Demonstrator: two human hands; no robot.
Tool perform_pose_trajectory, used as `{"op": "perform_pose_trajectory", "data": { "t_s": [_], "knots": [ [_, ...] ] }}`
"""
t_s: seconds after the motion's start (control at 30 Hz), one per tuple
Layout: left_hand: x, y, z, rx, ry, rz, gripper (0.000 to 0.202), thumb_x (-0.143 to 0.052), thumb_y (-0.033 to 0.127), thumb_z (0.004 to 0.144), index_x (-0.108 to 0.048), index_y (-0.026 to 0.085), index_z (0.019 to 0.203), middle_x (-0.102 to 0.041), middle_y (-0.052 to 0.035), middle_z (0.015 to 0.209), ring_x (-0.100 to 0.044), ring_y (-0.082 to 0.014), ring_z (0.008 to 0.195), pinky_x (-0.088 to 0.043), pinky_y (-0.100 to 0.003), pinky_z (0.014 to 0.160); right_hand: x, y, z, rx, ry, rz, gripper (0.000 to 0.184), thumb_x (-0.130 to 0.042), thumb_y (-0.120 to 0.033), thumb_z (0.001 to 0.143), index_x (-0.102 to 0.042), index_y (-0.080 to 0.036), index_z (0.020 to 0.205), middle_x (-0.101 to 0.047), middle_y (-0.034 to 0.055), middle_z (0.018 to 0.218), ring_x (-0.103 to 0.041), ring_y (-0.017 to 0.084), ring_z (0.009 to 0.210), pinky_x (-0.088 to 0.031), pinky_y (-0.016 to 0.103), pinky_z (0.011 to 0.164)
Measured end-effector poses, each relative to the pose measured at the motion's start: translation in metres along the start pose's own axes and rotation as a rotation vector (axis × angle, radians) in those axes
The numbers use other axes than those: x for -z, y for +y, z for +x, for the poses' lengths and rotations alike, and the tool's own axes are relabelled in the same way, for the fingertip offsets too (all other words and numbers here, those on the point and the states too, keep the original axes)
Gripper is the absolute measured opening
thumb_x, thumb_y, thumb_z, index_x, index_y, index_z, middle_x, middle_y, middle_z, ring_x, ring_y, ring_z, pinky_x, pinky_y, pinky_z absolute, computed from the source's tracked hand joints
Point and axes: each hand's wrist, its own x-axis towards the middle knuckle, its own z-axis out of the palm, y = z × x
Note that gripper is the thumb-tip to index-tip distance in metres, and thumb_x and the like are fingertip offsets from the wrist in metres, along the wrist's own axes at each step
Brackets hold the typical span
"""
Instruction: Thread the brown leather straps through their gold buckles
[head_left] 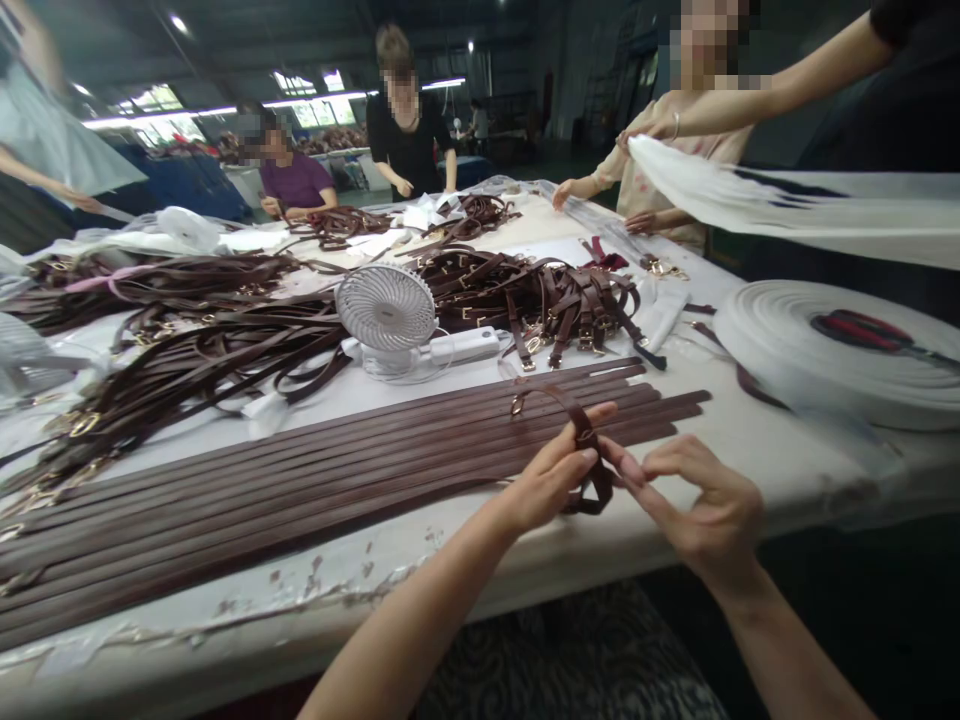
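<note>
While the left hand (551,475) is pinching a short dark-brown leather strap (589,440) between thumb and fingers, the right hand (697,500) is curving partly closed, its index fingertip (616,452) reaching the strap's edge, though from this angle I cannot tell whether it has real hold. The strap is looping just above the front of the white-covered surface (315,590), and its small gold buckle (517,405) is hanging near a row of long flat leather straps (300,480).

That buckle could catch on the row if it swings low, and a loosening pinch could drop the loop onto the flat straps and knock them out of line. Farther right, a co-worker's hand (645,125) is holding up a white fabric strip (750,190), which could drag across the items if it sags.

The count is one strap in hand, roughly ten long straps in the row, four heaps of buckled straps (525,300), one white desk fan (386,310), one large roll of white webbing (832,350), and five other people working around the surface.
</note>
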Motion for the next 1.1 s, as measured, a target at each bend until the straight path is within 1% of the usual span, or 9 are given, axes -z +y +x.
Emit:
{"op": "perform_pose_trajectory", "data": {
  "t_s": [0.1, 0.2, 0.33, 0.67, 0.77, 0.87, 0.97, 1.03, 1.1],
  "knots": [
    [0.001, 0.001, -0.001, 0.045, -0.028, -0.067, 0.075, -0.058, 0.042, 0.096, -0.024, 0.022, 0.16, -0.069, -0.0121, 0.104, -0.065, -0.0183, 0.082, -0.051, -0.032, 0.078, 0.02, -0.011, 0.021, 0.156, -0.118, -0.041, 0.023, -0.076, -0.011, 0.08, -0.072, -0.021, 0.101, -0.072, 0.0057, 0.09, -0.063, 0.024, 0.083, -0.051, 0.041, 0.076],
    [0.0, -0.002, -0.002, 0.064, -0.102, -0.062, 0.077, -0.058, 0.041, 0.098, -0.018, 0.026, 0.162, -0.07, -0.0083, 0.093, -0.066, -0.0171, 0.077, -0.051, -0.029, 0.071, 0.023, -0.02, 0.039, 0.256, -0.206, 0.014, 0.026, -0.069, -0.007, 0.084, -0.071, -0.022, 0.106, -0.071, 0.0055, 0.093, -0.064, 0.023, 0.086, -0.052, 0.04, 0.076],
    [0.0, -0.003, -0.002, 0.087, -0.162, 0.012, 0.078, -0.055, 0.046, 0.099, -0.014, 0.027, 0.162, -0.068, -0.0068, 0.086, -0.064, -0.0148, 0.069, -0.051, -0.026, 0.065, 0.02, -0.016, 0.052, 0.278, -0.222, -0.047, 0.021, -0.069, -0.007, 0.087, -0.072, -0.021, 0.103, -0.071, 0.0053, 0.091, -0.063, 0.022, 0.087, -0.053, 0.037, 0.076],
    [0.003, -0.002, -0.004, 0.145, -0.172, 0.294, 0.077, -0.046, 0.048, 0.102, -0.007, 0.024, 0.163, -0.067, -0.0034, 0.076, -0.062, -0.0131, 0.065, -0.052, -0.024, 0.065, 0.03, -0.007, 0.062, 0.327, -0.538, -0.15, 0.016, -0.07, -0.011, 0.087, -0.066, -0.02, 0.1, -0.07, 0.0045, 0.092, -0.059, 0.022, 0.088, -0.053, 0.039, 0.078],
    [0.0, 0.0, -0.001, 0.097, -0.117, 0.157, 0.081, -0.051, 0.049, 0.1, -0.007, 0.024, 0.163, -0.069, -0.0049, 0.077, -0.068, -0.016, 0.068, -0.056, -0.027, 0.067, 0.027, -0.007, 0.059, 0.217, -0.463, -0.151, 0.012, -0.073, -0.02, 0.088, -0.066, -0.021, 0.097, -0.07, 0.0037, 0.09, -0.061, 0.022, 0.089, -0.053, 0.039, 0.08],
    [-0.003, 0.002, 0.002, 0.065, -0.085, 0.029, 0.084, -0.055, 0.051, 0.098, -0.007, 0.027, 0.163, -0.073, -0.0103, 0.094, -0.073, -0.0192, 0.072, -0.059, -0.032, 0.07, 0.016, -0.006, 0.047, -0.105, -0.353, -0.07, 0.019, -0.075, -0.036, 0.088, -0.068, -0.022, 0.1, -0.07, 0.0042, 0.095, -0.066, 0.023, 0.092, -0.055, 0.04, 0.081],
    [-0.005, 0.0, 0.004, 0.057, 0.01, 0.053, 0.08, -0.057, 0.053, 0.096, -0.019, 0.028, 0.162, -0.072, -0.0154, 0.115, -0.074, -0.0207, 0.075, -0.058, -0.031, 0.068, -0.001, -0.006, 0.032, -0.429, -0.369, 0.111, 0.038, -0.077, -0.047, 0.084, -0.067, -0.022, 0.111, -0.069, 0.0069, 0.11, -0.069, 0.025, 0.098, -0.058, 0.042, 0.089],
    [-0.006, 0.0, 0.004, 0.055, 0.107, 0.084, 0.078, -0.058, 0.054, 0.095, -0.026, 0.025, 0.16, -0.071, -0.0161, 0.12, -0.074, -0.0225, 0.082, -0.057, -0.031, 0.069, -0.012, -0.007, 0.023, -0.468, -0.37, 0.171, 0.047, -0.081, -0.048, 0.079, -0.065, -0.022, 0.114, -0.067, 0.0081, 0.113, -0.069, 0.026, 0.101, -0.059, 0.043, 0.092],
    [-0.008, 0.0, 0.005, 0.026, 0.2, 0.084, 0.075, -0.055, 0.055, 0.096, -0.029, 0.021, 0.158, -0.072, -0.0159, 0.117, -0.073, -0.0239, 0.09, -0.057, -0.032, 0.075, -0.021, -0.009, 0.016, -0.382, -0.252, 0.05, 0.053, -0.084, -0.046, 0.074, -0.063, -0.022, 0.116, -0.064, 0.0095, 0.115, -0.066, 0.028, 0.106, -0.059, 0.044, 0.092]
  ]
}}
